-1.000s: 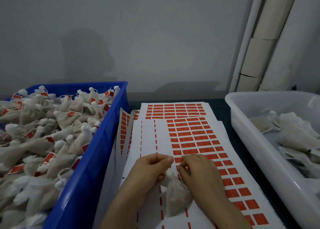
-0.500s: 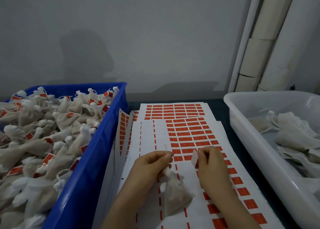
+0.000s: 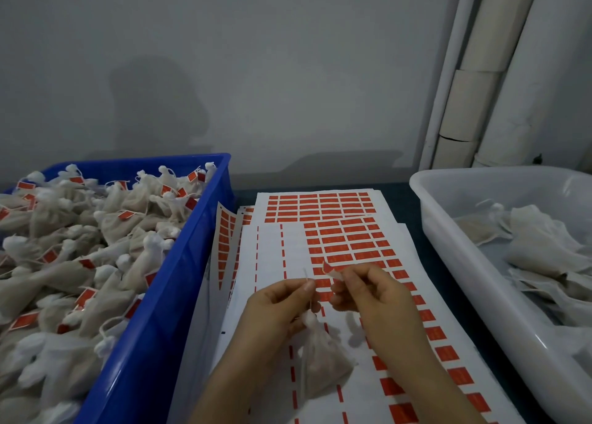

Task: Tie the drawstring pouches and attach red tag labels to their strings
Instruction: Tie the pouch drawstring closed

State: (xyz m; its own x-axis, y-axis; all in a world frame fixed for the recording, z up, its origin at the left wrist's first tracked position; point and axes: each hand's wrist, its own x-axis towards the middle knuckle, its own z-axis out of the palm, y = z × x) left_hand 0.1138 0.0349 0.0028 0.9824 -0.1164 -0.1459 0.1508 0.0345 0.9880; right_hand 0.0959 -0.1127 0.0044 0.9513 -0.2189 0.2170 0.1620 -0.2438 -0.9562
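Note:
A small beige drawstring pouch hangs by its white string over the label sheets. My left hand pinches that string just above the pouch's gathered neck, and the string end sticks up past my fingertips. My right hand pinches a peeled red tag label by one corner, a little right of the string end and apart from it. Under both hands lie white sheets of red tag labels, partly used.
A blue crate on the left is heaped with tied, tagged pouches. A translucent white bin on the right holds untagged pouches. More label sheets fan out beside the crate. A grey wall and white pipes stand behind.
My right hand has peeled a red label off the sheet and raised it up and left toward the string. My left hand has lifted the string slightly with the pouch hanging.

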